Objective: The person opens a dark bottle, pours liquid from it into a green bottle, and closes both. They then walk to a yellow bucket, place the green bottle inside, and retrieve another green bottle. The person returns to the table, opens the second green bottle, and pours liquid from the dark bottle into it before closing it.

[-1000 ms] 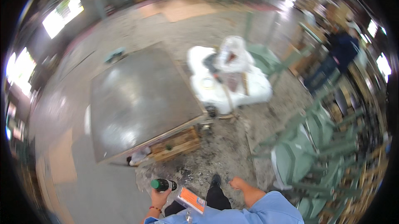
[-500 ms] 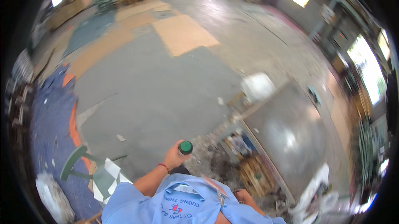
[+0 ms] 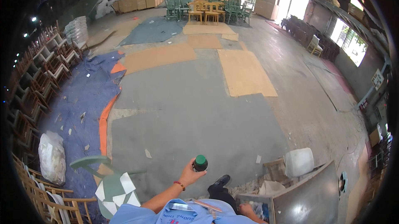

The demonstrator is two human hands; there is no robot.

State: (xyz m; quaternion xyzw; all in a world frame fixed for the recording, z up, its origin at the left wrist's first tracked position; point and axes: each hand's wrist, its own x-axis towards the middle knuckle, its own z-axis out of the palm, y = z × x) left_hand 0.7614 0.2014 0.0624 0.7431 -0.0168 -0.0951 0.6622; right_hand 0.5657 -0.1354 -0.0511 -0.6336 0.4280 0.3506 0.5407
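One bottle (image 3: 200, 163), in left hand (image 3: 190, 174), right hand (image 3: 246, 209) apart

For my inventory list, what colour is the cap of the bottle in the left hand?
The cap is green; the head view shows it best.

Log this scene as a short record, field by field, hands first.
Left hand: gripping a dark bottle with a green cap
Right hand: low, near the metal-topped table; grip unclear
Left side: green chair, white pieces on its seat; white bag
Right side: white container by the table
Ahead: grey floor sheet, tan sheet beyond
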